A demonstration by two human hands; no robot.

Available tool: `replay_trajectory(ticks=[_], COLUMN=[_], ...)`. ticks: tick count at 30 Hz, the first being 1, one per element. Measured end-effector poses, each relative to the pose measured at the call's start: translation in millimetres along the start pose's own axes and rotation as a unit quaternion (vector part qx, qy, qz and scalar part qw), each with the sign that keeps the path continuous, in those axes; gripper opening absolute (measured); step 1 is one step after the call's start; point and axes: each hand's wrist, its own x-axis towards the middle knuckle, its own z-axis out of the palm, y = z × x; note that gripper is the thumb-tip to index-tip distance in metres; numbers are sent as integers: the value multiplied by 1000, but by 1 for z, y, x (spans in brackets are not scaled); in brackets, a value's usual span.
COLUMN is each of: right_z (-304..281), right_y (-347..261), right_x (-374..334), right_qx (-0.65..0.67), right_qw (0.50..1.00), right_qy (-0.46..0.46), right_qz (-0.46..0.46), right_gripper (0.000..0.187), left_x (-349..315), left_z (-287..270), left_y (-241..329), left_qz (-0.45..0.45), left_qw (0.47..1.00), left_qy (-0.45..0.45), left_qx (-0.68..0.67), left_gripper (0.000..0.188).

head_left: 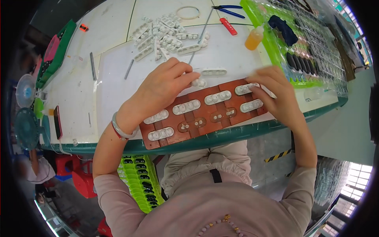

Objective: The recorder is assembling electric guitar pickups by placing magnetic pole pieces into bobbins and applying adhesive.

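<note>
I look down on a reddish-brown wooden jig board [205,114], long and flat, lying at the near edge of the white table [110,87]. Its oblong pockets run in two rows; most hold smooth white plastic strips with rounded ends and small round bumps, and two in the near row show bare wood. My left hand [160,89] rests over the board's far left part, fingers curled, its fingertips pinching a small white plastic piece [198,82] just beyond the board's far edge. My right hand [274,93] lies over the board's right end, fingers bent down onto the white strip [245,89] seated in the far right pocket; I cannot tell whether it grips it or only presses it. A loose strip [214,72] lies just beyond the board, between my hands. Farther off sits a heap of white strips [166,37].
</note>
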Motion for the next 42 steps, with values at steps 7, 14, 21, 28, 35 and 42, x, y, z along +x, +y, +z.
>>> replay_trajectory(ticks=[7,14,21,28,35,42], right_z=[60,59,39,50,19,28], right_y=[42,54,56,54,-20,-31], right_x=[64,64,74,74,9,-13], right_qx=[-54,-96,4,31,87,-2], right_qw=[981,968,976,968,983,981], right_qy=[-167,-127,-203,-246,-160,-185], right_qz=[-83,-192,-77,-29,-40,-53], right_gripper=[20,16,21,26,25,27], left_x=[-5,-21,-17,-18,-48,-53], left_z=[-10,-5,4,10,-21,-5], left_y=[-22,-36,-17,-20,45,74], left_qz=[7,-51,-254,-269,-145,-145], left_qw=[996,998,965,960,980,986], left_qy=[-34,-27,50,-1,12,26], left_qx=[84,-23,-38,-79,-134,-80], left_gripper=[28,22,32,33,24,28])
